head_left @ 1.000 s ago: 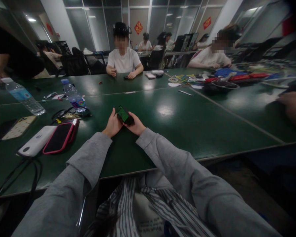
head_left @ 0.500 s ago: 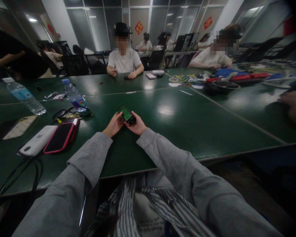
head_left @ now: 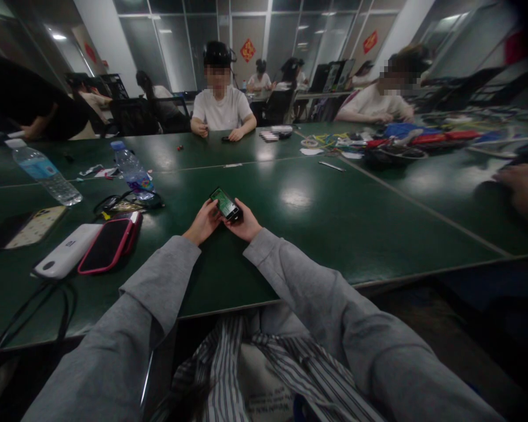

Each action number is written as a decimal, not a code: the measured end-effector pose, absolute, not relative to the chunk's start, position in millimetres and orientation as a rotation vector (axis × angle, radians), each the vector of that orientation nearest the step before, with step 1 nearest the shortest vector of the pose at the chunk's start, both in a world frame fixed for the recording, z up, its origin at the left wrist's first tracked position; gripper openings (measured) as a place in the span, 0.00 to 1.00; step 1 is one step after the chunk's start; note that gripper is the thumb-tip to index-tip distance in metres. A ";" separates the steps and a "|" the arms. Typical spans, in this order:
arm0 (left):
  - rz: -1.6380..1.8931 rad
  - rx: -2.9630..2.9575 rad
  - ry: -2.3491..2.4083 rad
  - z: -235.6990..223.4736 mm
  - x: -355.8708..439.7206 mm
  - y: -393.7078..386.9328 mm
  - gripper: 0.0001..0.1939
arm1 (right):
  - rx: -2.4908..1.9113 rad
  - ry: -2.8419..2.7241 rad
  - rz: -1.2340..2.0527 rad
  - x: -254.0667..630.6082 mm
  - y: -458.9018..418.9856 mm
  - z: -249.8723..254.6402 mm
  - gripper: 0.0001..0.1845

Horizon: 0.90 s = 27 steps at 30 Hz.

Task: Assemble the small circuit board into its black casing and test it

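left hand (head_left: 205, 223): closed round the left side of a phone, thumb at the edge of its screen
right hand (head_left: 245, 221): gripping the same phone at its near right end, thumb along the side
phone (head_left: 226, 205): between both hands, tilted, screen lit and mostly green; its content is too small to read
green table (head_left: 317, 234): under the hands; whether they rest on it, i cannot tell
pink-edged phone (head_left: 105, 246): to the left of the hands, screen dark, just beside a white device (head_left: 68, 251)
black cable (head_left: 154, 202): bunched near the foot of a blue-capped bottle (head_left: 129, 170)
white-capped bottle (head_left: 48, 173): farther left
white stick (head_left: 332, 166): lying right of centre, well apart from the hands
co-worker in white shirt (head_left: 222, 108): across the table, forearms at its edge
coloured heap (head_left: 413, 140): far right, blurred
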<state>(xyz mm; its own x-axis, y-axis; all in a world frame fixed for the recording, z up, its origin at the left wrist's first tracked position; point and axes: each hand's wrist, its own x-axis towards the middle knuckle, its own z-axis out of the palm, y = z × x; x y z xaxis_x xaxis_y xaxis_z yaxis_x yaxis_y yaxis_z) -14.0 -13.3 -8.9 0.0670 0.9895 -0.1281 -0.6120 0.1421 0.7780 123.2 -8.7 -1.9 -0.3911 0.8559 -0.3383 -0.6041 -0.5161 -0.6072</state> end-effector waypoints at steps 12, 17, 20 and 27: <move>1.327 0.626 0.767 -7.7 -13.9 -15.3 0.18 | -0.783 -0.496 2.007 123.4 -7.9 -2.4 0.17; 1.328 0.632 0.772 -6.7 -13.5 -15.6 0.18 | -0.776 -0.494 2.020 123.4 -8.4 -2.4 0.18; 1.332 0.631 0.768 -7.0 -13.3 -15.0 0.17 | -0.767 -0.484 2.014 123.5 -8.8 -1.7 0.17; 1.333 0.634 0.765 -9.7 -14.4 -12.7 0.20 | -0.763 -0.540 2.003 123.7 -7.1 -4.0 0.17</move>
